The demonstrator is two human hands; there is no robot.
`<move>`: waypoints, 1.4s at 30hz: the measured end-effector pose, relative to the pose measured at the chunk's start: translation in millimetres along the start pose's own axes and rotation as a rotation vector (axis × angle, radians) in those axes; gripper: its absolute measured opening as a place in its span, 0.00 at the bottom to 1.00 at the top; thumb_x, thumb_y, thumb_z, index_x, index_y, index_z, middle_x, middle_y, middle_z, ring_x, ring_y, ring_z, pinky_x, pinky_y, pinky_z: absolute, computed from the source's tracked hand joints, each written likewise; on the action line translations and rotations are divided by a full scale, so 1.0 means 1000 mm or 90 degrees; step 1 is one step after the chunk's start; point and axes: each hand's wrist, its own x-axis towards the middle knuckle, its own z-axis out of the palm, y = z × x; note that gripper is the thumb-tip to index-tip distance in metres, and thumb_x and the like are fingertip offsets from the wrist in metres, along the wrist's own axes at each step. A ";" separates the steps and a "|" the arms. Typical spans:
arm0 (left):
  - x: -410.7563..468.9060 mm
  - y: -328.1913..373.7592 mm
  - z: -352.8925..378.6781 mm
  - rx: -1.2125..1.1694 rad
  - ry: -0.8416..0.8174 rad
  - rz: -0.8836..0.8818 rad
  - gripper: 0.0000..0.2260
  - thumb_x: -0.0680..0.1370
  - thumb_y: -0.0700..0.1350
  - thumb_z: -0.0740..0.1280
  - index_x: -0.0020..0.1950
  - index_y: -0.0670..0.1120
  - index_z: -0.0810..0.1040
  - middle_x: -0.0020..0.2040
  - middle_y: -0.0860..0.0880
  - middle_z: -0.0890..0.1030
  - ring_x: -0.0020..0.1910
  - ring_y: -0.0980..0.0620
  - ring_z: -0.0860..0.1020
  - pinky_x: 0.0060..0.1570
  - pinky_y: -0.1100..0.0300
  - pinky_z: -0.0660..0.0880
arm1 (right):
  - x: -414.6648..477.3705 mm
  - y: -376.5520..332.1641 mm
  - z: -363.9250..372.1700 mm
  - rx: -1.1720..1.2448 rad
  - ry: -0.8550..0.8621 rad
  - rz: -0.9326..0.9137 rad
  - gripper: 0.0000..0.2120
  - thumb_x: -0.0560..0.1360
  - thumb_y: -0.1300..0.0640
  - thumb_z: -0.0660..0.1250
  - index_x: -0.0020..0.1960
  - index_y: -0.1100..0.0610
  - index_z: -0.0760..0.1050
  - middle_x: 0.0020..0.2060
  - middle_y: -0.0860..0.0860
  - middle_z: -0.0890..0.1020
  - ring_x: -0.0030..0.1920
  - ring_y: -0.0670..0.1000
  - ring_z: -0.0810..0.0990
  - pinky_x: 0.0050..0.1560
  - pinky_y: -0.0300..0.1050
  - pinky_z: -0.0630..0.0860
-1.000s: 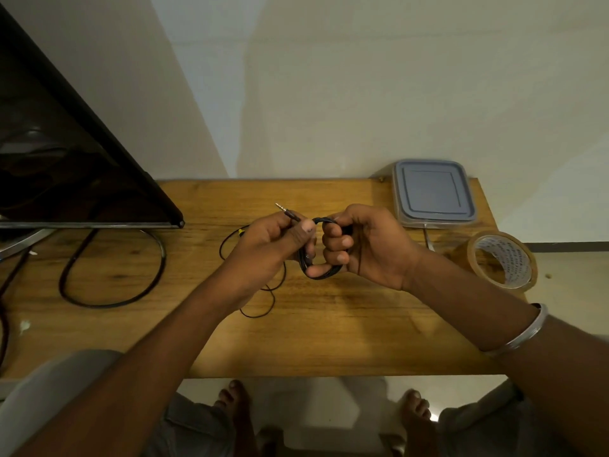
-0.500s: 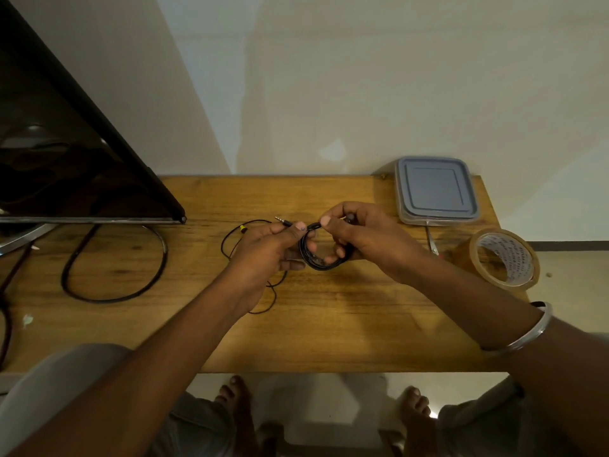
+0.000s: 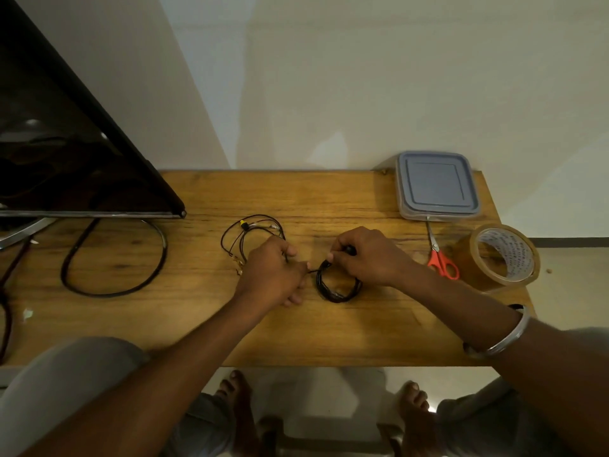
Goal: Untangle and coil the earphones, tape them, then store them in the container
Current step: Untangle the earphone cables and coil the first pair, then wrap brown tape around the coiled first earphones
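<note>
Centre frame, the right hand (image 3: 365, 255) pinches the top of the black earphone coil (image 3: 337, 286) lying on the table (image 3: 379, 331) while the left hand (image 3: 273, 275), fingers curled, nips its loose end, so coiling looks nearly done, and taping calls for the tape roll (image 3: 504, 258) at right.

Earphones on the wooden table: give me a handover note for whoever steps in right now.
Left hand pinches the free cable end beside the earphone coil; right hand pinches the coil's top.
The coil lies on the table; thin loose wires lie beyond the left hand.
Container, lid on, tape roll and scissors sit to the right.
Done: most coiling. Left: tuck the end, tape, store.
</note>
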 end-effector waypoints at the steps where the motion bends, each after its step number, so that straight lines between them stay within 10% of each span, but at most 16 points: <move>1: 0.000 0.000 -0.001 0.018 0.003 0.014 0.10 0.78 0.45 0.71 0.50 0.52 0.70 0.37 0.45 0.85 0.24 0.46 0.81 0.25 0.58 0.76 | 0.000 0.001 0.002 -0.008 0.011 -0.002 0.08 0.80 0.50 0.67 0.52 0.52 0.83 0.49 0.49 0.82 0.47 0.47 0.78 0.39 0.38 0.72; 13: 0.006 0.015 -0.017 -0.006 0.010 0.078 0.09 0.78 0.48 0.71 0.50 0.45 0.74 0.38 0.46 0.85 0.22 0.52 0.77 0.24 0.60 0.73 | 0.003 0.008 0.002 -0.109 0.135 -0.068 0.07 0.77 0.51 0.69 0.53 0.48 0.83 0.50 0.49 0.83 0.52 0.51 0.80 0.52 0.53 0.81; 22: -0.006 0.029 -0.021 -0.212 -0.162 0.135 0.07 0.81 0.39 0.66 0.56 0.40 0.81 0.45 0.44 0.84 0.37 0.47 0.81 0.34 0.55 0.78 | -0.003 -0.017 -0.010 0.205 0.100 -0.225 0.09 0.78 0.56 0.71 0.58 0.55 0.82 0.48 0.49 0.85 0.44 0.48 0.85 0.44 0.43 0.82; 30: -0.007 0.034 -0.028 -0.288 -0.192 0.118 0.12 0.81 0.41 0.64 0.61 0.39 0.81 0.56 0.42 0.85 0.51 0.41 0.84 0.49 0.51 0.81 | -0.007 -0.016 -0.021 0.120 0.230 -0.233 0.05 0.76 0.62 0.72 0.51 0.57 0.86 0.40 0.49 0.87 0.40 0.46 0.85 0.44 0.46 0.83; 42: -0.002 0.036 -0.036 -0.336 -0.098 0.157 0.10 0.78 0.34 0.68 0.38 0.42 0.72 0.39 0.41 0.83 0.31 0.49 0.79 0.30 0.58 0.79 | -0.023 0.012 -0.102 0.065 0.384 -0.113 0.03 0.75 0.59 0.74 0.47 0.51 0.84 0.37 0.47 0.85 0.39 0.48 0.84 0.46 0.50 0.83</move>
